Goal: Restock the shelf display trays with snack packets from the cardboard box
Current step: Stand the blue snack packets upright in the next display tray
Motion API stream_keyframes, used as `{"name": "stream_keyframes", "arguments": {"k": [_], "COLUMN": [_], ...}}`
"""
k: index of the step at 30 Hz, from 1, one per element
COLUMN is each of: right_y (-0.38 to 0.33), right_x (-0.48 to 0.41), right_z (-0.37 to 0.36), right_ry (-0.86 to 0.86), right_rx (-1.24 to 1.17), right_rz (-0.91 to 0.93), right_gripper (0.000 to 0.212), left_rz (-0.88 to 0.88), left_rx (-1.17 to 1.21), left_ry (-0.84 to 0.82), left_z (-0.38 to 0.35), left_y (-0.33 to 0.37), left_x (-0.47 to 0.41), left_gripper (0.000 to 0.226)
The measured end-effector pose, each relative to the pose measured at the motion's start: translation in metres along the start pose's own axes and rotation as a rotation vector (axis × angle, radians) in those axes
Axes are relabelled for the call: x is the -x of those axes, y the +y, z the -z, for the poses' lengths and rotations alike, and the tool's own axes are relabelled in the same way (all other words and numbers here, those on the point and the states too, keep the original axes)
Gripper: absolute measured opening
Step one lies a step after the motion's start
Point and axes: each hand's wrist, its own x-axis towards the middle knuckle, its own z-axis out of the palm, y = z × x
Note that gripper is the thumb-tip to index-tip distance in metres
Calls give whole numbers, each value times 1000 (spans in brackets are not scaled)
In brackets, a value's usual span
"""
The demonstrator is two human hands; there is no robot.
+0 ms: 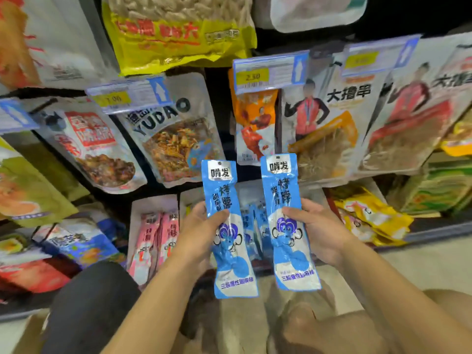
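Nearest the camera, two long blue plastic snack packets are being held upright, side by side without touching. The left packet (221, 192) is being gripped at mid-length by the left hand (196, 236), the right packet (282, 190) by the right hand (321, 233). Just behind, matching blue packets (251, 221) are being partly covered, with pink packets (153, 238) standing at their left.

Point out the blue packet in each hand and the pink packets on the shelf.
Left-hand blue packet (231, 241): head view, on its monkey print.
Right-hand blue packet (287, 233): head view, on its monkey print.
Pink packets (150, 238): head view, middle of the front packet.
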Motion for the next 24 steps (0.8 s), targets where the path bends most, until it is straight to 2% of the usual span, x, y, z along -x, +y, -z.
{"name": "stream_keyframes", "arguments": {"k": [7,10,12,14,16,18,20,23,24], "right_y": [45,59,68,73,76,79,81,82,82], "right_x": [-15,-23,-29,-34,-40,-45,-52,-60,-63], "right_z": [50,62,71,80,90,97,103,109,110], "right_ry": [119,168,204,231,257,283,301,315,315], "right_rx": [-28,-63,-72,-71,-67,-63,-73,-97,-108], "right_rz": [-105,-130,-151,-176,-194,-201,-204,-200,-198], "right_gripper": [42,35,30,29,29,28,28,27,27], "left_rz": [169,224,259,283,303,331,360,382,380], "left_rx": [-48,-47,-66,-99,-141,-171,-193,-233,-233], "left_ry": [14,18,48,100,130,153,179,141,121], "left_z": [-30,-41,-48,-53,-59,-66,-74,-83,-84], "left_y": [-65,-88,-102,-118,-133,-142,-143,-154,-163], "left_x": [-36,-56,-72,-94,-117,-135,-149,-175,-186], "left_gripper": [20,18,7,14,10,19,15,5,7]}}
